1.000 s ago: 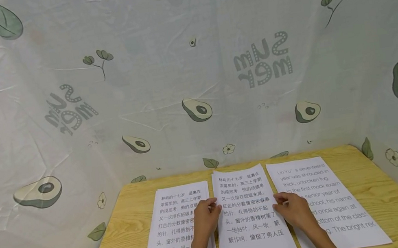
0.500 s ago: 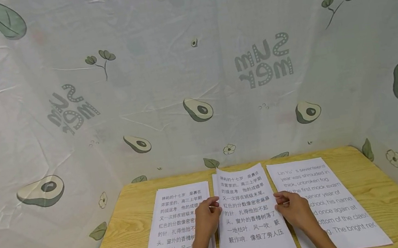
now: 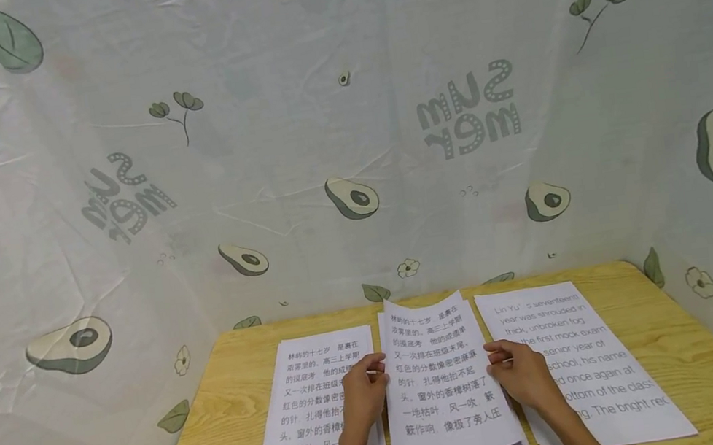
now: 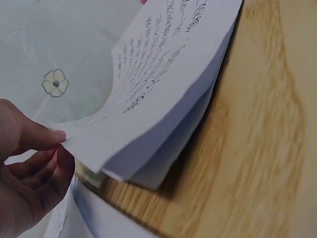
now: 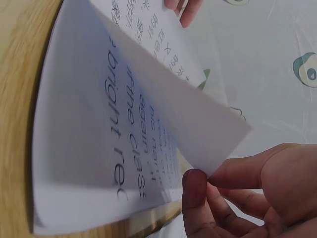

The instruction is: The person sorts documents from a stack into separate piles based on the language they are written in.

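In the head view, a printed sheet of paper with Chinese text is raised off the middle paper stack, its far corners curling up. My left hand pinches its left edge between thumb and fingers, also plain in the left wrist view, where the left hand is close up. My right hand pinches the opposite edge; the right wrist view has the right hand at the sheet's edge. Beneath the raised sheet, that view shows a page with large English text, resting on the table.
A stack of Chinese-text pages lies to the left, partly behind my left forearm. English-text pages lie to the right, partly covered by my right forearm. The wooden table meets an avocado-print curtain at the back.
The middle sheet has come up from its stack, first at the left far corner, then along the right edge. Both hands keep their pinch and have shifted very little.
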The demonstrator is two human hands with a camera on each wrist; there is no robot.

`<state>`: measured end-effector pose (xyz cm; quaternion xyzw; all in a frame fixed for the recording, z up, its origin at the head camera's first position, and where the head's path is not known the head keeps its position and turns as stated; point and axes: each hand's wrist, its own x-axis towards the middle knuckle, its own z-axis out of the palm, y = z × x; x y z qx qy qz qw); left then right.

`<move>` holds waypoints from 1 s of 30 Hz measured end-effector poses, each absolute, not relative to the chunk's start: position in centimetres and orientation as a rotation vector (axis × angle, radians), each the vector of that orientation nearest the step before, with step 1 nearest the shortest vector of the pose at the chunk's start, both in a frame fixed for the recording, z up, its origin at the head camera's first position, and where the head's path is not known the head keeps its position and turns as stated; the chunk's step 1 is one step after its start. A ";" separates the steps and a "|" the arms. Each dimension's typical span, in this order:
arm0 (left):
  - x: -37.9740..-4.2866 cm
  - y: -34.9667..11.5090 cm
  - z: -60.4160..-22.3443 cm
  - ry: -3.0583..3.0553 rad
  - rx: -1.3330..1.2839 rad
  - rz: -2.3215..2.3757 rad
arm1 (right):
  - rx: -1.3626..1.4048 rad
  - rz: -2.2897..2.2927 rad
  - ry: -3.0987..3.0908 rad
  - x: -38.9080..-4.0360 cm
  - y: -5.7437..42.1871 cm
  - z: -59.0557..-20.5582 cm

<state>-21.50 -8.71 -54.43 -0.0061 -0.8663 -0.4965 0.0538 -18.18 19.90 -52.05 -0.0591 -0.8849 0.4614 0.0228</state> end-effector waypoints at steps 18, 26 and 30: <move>-21.1 -14.2 -54.7 -2.645 0.073 -1.395 | -0.134 1.542 -2.698 -18.7 15.3 -51.9; -21.1 -16.8 -54.8 -2.641 0.138 -1.356 | -0.137 1.691 -2.638 -18.6 12.9 -52.1; -21.1 -18.1 -54.8 -2.638 0.154 -1.335 | -0.138 1.753 -2.618 -18.5 12.0 -52.2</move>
